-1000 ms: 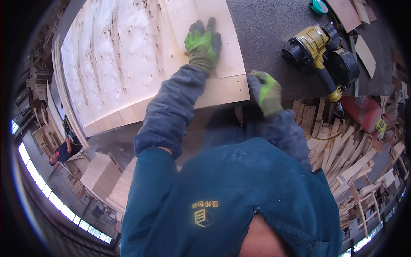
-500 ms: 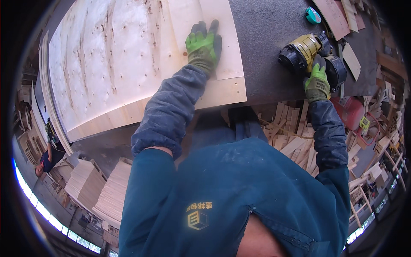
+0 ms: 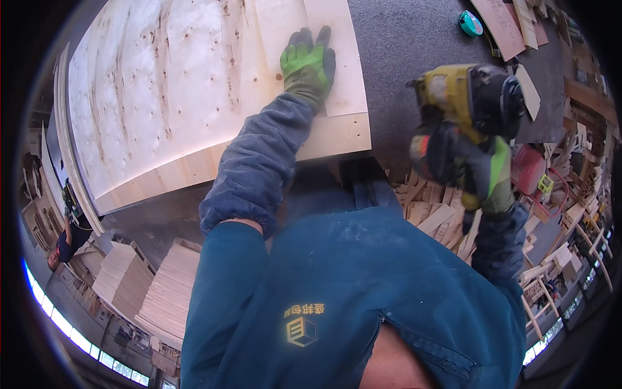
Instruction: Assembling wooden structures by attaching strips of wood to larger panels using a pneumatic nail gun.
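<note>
- Left gloved hand (image 3: 307, 70): laid flat, fingers extended, on pale knotted plywood panel (image 3: 194, 71); panel beneath it, spreading mostly leftward.
- Right gloved hand (image 3: 492, 172): closed round yellow-and-black nail gun (image 3: 450, 94); tool's bulk just beyond the hand, right of the panel, apart from it.
- Rounded teal object (image 3: 470, 23) on dark speckled tabletop (image 3: 395, 58), beyond the gun.

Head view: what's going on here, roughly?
A person's left hand, in a green-and-grey work glove, rests palm-down on a pale, brown-streaked wooden panel. The right hand, gloved alike, grips a yellow-and-black nail gun to the panel's right, apart from it. A small, round teal object lies on the dark, speckled tabletop beyond the gun.
</note>
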`<state>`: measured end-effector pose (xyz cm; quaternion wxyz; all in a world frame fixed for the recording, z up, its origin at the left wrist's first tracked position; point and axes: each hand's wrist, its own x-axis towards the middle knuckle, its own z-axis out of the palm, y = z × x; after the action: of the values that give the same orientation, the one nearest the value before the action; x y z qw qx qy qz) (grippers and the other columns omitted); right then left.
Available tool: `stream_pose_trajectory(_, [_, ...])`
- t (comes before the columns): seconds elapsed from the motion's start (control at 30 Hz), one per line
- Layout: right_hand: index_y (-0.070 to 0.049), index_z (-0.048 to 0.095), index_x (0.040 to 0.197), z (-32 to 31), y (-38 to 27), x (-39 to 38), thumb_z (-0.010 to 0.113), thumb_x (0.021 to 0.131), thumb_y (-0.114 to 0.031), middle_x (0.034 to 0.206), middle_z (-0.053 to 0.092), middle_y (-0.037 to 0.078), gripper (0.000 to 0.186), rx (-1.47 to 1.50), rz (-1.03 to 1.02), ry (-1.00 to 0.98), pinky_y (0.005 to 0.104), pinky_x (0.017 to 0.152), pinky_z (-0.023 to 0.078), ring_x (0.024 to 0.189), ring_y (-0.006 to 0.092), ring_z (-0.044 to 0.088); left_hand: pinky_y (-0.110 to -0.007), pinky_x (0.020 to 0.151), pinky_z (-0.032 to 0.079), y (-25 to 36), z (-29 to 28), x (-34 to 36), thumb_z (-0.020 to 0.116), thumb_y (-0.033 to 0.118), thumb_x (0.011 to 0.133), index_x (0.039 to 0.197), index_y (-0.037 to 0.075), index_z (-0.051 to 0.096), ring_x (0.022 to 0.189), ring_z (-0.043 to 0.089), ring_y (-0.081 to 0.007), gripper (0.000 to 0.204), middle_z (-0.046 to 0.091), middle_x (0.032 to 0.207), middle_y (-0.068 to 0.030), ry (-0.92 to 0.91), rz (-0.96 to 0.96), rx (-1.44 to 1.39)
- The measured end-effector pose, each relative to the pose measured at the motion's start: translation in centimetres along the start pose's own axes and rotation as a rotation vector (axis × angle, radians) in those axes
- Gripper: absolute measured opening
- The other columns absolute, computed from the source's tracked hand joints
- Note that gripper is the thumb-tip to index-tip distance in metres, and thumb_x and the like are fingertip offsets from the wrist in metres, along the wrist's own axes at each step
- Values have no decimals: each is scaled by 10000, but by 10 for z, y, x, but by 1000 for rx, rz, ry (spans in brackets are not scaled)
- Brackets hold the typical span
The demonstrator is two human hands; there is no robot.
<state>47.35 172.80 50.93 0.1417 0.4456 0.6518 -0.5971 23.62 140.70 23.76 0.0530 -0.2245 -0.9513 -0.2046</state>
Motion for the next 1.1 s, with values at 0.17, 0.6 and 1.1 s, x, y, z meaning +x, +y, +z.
stream_pose_trajectory(0.17, [-32,867,1379,66,47,-46,903,1127,-138,977,841,30,276,-40,-96,-38,322,660,573,758,108,752,-638,1436,351,6,1,1,591,446,1258,1902,252,584,1693,543,-544,672,592,1830,-346,0,-4,-12])
stream_pose_trajectory(0.6, [-15,860,1384,81,40,-74,866,1082,-59,1191,886,63,305,-251,-194,-97,362,889,657,1019,156,832,-625,1399,393,4,2,-1,620,441,1238,1862,249,643,1662,574,-515,652,632,1804,-306,50,-17,27])
stream_pose_trajectory(1.1, [-2,825,1397,119,-20,-57,880,1112,-102,1104,863,51,307,-117,-139,-163,340,721,606,802,119,756,-637,1374,410,-8,-16,-6,675,400,1218,1803,237,707,1623,581,-498,608,645,1771,-277,66,2,-22])
